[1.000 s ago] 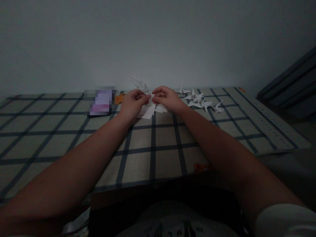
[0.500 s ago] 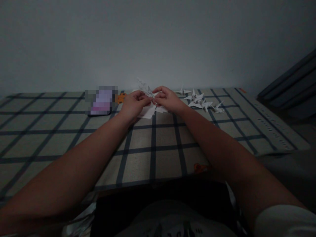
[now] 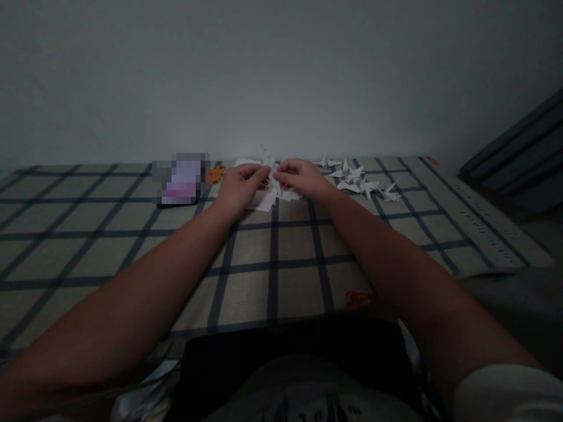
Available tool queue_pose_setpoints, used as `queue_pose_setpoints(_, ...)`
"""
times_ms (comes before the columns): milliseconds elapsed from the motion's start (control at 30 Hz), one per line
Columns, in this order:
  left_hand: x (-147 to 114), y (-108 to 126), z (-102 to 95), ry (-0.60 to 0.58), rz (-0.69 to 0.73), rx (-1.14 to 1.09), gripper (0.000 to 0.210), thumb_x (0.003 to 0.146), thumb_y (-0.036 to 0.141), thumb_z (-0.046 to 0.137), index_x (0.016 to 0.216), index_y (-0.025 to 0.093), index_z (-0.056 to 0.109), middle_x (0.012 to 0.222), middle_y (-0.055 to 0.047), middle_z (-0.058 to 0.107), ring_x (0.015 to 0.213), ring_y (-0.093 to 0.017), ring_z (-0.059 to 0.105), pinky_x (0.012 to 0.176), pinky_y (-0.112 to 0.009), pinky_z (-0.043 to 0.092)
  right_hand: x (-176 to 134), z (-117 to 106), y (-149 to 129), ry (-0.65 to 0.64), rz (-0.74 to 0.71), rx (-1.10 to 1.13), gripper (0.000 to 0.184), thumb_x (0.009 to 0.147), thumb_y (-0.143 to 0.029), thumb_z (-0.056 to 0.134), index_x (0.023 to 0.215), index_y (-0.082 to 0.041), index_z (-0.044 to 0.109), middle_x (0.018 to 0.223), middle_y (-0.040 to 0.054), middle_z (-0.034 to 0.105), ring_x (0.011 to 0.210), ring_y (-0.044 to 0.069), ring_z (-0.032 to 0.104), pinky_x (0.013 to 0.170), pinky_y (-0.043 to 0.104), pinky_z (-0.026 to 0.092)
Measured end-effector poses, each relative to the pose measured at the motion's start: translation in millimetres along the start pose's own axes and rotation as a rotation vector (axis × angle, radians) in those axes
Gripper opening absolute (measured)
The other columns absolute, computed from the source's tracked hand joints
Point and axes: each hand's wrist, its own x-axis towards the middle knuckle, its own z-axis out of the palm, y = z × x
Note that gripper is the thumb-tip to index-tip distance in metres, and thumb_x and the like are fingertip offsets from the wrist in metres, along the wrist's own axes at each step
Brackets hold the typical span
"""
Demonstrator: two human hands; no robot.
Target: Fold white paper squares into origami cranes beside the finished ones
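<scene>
Between my two hands stands a small piece of folded white paper (image 3: pixel 271 168), its pointed top rising toward the wall. My left hand (image 3: pixel 241 184) pinches it from the left with thumb and fingers. From the right, the fingertips of my right hand (image 3: pixel 302 177) are closed on its other side. The exact folds are blurred and partly hidden by my fingers. Under and around both hands lie loose white paper sheets (image 3: pixel 263 202), flat on the checked tablecloth (image 3: pixel 292 246).
Several folded paper cranes (image 3: pixel 352 174) sit to the right of my hands. A phone with a blurred screen (image 3: pixel 181 180) lies at the left, near an orange printed figure (image 3: pixel 215 174) on the cloth. The wall (image 3: pixel 272 76) rises behind the table.
The folded paper has turned from leaning left to standing more upright and narrow between my fingers. My right hand's fingers have dropped slightly; both arms stay nearly in place.
</scene>
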Motion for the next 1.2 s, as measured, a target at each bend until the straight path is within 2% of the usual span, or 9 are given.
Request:
queue_pose_setpoints(167, -2.6, 4.5, -2.2, -0.013, -0.004, 0.033, 0.032, 0.08, 0.05, 0.076, 0.077, 0.018, 0.076, 0.067, -0.002, 0.069, 0.065, -0.015, 0.061, 0.069, -0.029, 0.052, -1.9, 0.5, -2.2, -0.005, -0.037, 0.023, 0.018, 0.094, -0.017, 0.064, 0.077, -0.016, 0.058, 0.067, -0.0044, 0.057, 0.061, 0.007, 0.053, 0.062, 0.019, 0.046)
queue_pose_setpoints(333, -4.2, 6.3, 0.0, -0.014, 0.009, -0.043, 0.04, 0.087, 0.052, 0.068, 0.065, 0.019, 0.07, 0.065, -0.002, 0.066, 0.064, -0.015, 0.06, 0.069, -0.028, 0.051, -0.7, -0.4, 0.8, -0.01, -0.077, 0.029, 0.023, 0.092, -0.014, 0.066, 0.073, -0.018, 0.052, 0.067, -0.0042, 0.056, 0.064, 0.008, 0.055, 0.064, 0.02, 0.047)
queue_pose_setpoints(433, -4.1, 7.3, -1.6, 0.002, 0.016, 0.011, 0.042, 0.087, 0.051, 0.068, 0.061, 0.018, 0.069, 0.061, -0.002, 0.063, 0.062, -0.015, 0.057, 0.066, -0.028, 0.049, 0.6, 1.7, 3.7, -0.054, -0.047, 0.056, 0.024, 0.096, -0.018, 0.062, 0.074, -0.018, 0.052, 0.066, -0.0041, 0.057, 0.062, 0.009, 0.056, 0.062, 0.02, 0.048)
queue_pose_setpoints(533, -4.0, 8.5, -2.0, 0.008, 0.017, 0.054, 0.041, 0.086, 0.051, 0.069, 0.063, 0.018, 0.07, 0.059, -0.002, 0.061, 0.06, -0.015, 0.055, 0.063, -0.027, 0.046, 1.7, 2.2, 5.8, -0.077, -0.04, 0.055, 0.025, 0.1, -0.022, 0.056, 0.075, -0.019, 0.051, 0.067, -0.0036, 0.058, 0.059, 0.008, 0.055, 0.06, 0.02, 0.048)
queue_pose_setpoints(733, -4.4, 11.0, 3.4, -0.048, -0.061, -0.117, 0.032, 0.078, 0.049, 0.078, 0.084, 0.018, 0.074, 0.077, -0.002, 0.068, 0.066, -0.014, 0.059, 0.065, -0.026, 0.05, 3.0, -1.3, 8.0, 0.017, -0.147, -0.012, 0.024, 0.096, -0.022, 0.063, 0.076, -0.019, 0.05, 0.067, -0.0056, 0.054, 0.061, 0.007, 0.054, 0.061, 0.019, 0.049)
queue_pose_setpoints(867, -4.1, 13.1, 1.8, -0.033, -0.042, -0.122, 0.022, 0.076, 0.038, 0.08, 0.077, 0.018, 0.071, 0.07, 0.0, 0.064, 0.062, -0.011, 0.055, 0.063, -0.024, 0.047, 2.9, 0.9, 8.4, 0.004, -0.119, 0.003, 0.022, 0.097, -0.023, 0.061, 0.077, -0.019, 0.051, 0.068, -0.0047, 0.056, 0.059, 0.006, 0.054, 0.059, 0.018, 0.048)
queue_pose_setpoints(967, -4.3, 12.4, 1.5, -0.024, -0.053, -0.098, 0.022, 0.077, 0.039, 0.079, 0.077, 0.018, 0.071, 0.066, 0.001, 0.063, 0.06, -0.011, 0.053, 0.061, -0.024, 0.045, 2.4, 2.6, 7.8, 0.017, -0.134, -0.021, 0.023, 0.096, -0.022, 0.062, 0.076, -0.019, 0.051, 0.068, -0.0047, 0.056, 0.06, 0.006, 0.055, 0.059, 0.018, 0.047)
queue_pose_setpoints(1067, -4.7, 10.9, 3.2, -0.036, -0.065, -0.167, 0.026, 0.075, 0.043, 0.08, 0.08, 0.019, 0.071, 0.072, 0.0, 0.066, 0.063, -0.011, 0.056, 0.061, -0.024, 0.046, 1.4, 2.4, 6.2, 0.042, -0.165, -0.047, 0.024, 0.095, -0.022, 0.063, 0.075, -0.019, 0.05, 0.066, -0.0055, 0.055, 0.059, 0.006, 0.054, 0.059, 0.018, 0.047)
queue_pose_setpoints(1200, -3.5, 10.6, 4.3, -0.076, -0.064, -0.232, 0.025, 0.071, 0.037, 0.083, 0.076, 0.018, 0.067, 0.074, 0.001, 0.064, 0.064, -0.01, 0.056, 0.063, -0.023, 0.048, 0.1, 0.5, 4.6, 0.014, -0.15, -0.033, 0.022, 0.095, -0.028, 0.064, 0.078, -0.018, 0.055, 0.067, -0.0046, 0.057, 0.059, 0.007, 0.054, 0.059, 0.019, 0.047)
